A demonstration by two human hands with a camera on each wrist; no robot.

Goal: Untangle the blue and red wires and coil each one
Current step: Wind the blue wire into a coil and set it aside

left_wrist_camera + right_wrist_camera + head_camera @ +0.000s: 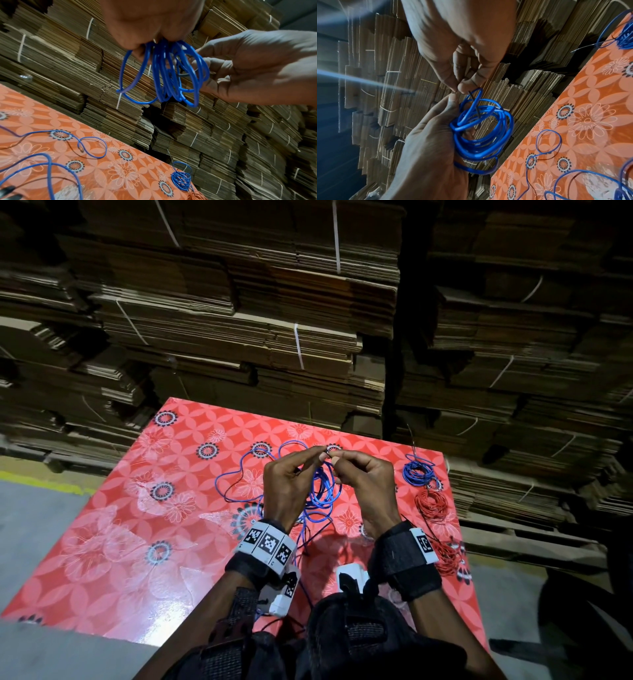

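Note:
My left hand (317, 455) (150, 44) (452, 100) grips a coil of blue wire (322, 491) (164, 75) (481, 129) and holds it up above the red floral table (137, 542). My right hand (337, 458) (460, 86) meets it at the top of the coil and pinches a thin dark strand (471, 94) that runs into the loops. The rest of the blue wire (236, 474) (92, 142) (547, 143) trails loose over the table to the left, with a dark strand beside it. No red wire is in either hand.
A small wound blue coil (418, 472) (181, 180) lies at the table's far right, with a red coil (432, 503) and a looser red bundle (448, 556) nearer me. Strapped stacks of flat cardboard (239, 320) rise right behind the table. A dark chair (582, 611) stands at right.

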